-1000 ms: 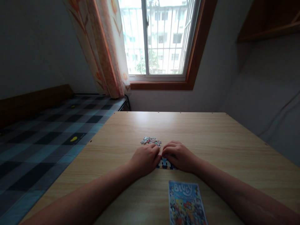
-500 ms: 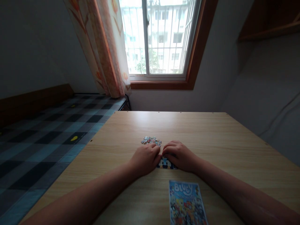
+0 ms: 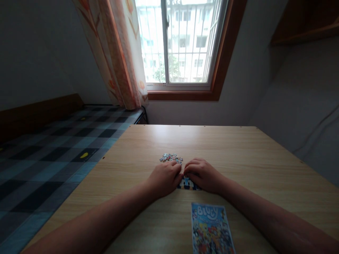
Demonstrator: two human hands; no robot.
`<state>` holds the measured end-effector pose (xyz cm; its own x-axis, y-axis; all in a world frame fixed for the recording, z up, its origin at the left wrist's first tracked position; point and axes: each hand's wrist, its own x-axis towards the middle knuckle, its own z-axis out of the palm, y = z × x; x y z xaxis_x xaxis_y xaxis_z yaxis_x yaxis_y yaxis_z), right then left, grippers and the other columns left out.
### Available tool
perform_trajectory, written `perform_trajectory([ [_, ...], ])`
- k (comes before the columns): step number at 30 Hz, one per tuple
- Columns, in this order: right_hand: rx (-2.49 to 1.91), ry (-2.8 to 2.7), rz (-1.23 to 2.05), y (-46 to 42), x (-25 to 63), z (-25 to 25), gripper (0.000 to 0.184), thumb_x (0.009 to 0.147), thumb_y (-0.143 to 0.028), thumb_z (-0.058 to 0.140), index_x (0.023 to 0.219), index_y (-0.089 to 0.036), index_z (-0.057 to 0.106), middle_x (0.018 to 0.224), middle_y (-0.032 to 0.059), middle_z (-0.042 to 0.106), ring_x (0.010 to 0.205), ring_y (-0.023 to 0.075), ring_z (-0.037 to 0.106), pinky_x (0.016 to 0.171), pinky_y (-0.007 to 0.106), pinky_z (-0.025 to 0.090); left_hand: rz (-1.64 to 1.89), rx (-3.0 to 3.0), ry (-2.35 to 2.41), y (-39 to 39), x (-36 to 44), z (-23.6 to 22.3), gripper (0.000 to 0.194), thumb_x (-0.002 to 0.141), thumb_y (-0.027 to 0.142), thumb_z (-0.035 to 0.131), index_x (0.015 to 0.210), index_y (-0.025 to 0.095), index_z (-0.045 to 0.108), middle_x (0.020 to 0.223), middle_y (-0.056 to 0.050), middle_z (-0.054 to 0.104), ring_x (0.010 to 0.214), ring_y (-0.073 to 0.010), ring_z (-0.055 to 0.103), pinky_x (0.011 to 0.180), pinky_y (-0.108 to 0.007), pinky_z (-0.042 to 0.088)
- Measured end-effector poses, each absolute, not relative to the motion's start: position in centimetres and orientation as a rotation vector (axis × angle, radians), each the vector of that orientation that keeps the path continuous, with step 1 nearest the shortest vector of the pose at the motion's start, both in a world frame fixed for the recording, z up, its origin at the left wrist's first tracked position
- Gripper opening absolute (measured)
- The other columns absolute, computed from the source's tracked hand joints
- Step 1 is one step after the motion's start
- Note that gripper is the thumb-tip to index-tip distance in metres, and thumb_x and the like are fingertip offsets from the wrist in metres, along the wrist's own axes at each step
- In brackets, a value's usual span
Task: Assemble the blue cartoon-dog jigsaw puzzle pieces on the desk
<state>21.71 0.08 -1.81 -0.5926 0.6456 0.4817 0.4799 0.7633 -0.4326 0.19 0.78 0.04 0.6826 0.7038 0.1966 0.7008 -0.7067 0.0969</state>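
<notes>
A partly joined jigsaw puzzle point(image 3: 186, 183) with a blue dog's face lies flat on the wooden table, its upper part and both sides covered by my hands. Along its left side, my left hand point(image 3: 166, 176) is closed, fingers curled and thumb against the puzzle. From the right, my right hand point(image 3: 202, 175) bends its fingers down onto the puzzle's upper edge, thumb tucked in. Any single piece between the fingertips is hidden. Just beyond my left hand is a heap of loose puzzle pieces point(image 3: 171, 158).
Nearer to me, a printed "Bluey" picture sheet point(image 3: 212, 227) lies on the table point(image 3: 225, 144). To the left stands a bed with a checked cover point(image 3: 87, 141). A curtain point(image 3: 119, 53) hangs beside the barred window point(image 3: 189, 46) behind the table.
Both hands stay at the puzzle, with only a slight shift of the right fingers and thumb. The whole view has moved very slightly.
</notes>
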Motion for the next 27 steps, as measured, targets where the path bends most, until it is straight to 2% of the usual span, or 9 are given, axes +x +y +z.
perform_trajectory([
  [27,-0.835,-2.317,0.368,0.14,21.74,-1.89,0.013,0.091,-0.013,0.061,0.090,-0.022,0.070,0.095,0.0038,0.074,0.091,0.0195,0.064,0.089,0.036,0.048,0.369,2.877,1.180,0.94,0.13,-0.13,0.022,0.097,0.034,0.047,0.084,0.020,0.057,0.087,-0.005,0.064,0.077,-0.0196,0.061,0.068,-0.032,0.047],
])
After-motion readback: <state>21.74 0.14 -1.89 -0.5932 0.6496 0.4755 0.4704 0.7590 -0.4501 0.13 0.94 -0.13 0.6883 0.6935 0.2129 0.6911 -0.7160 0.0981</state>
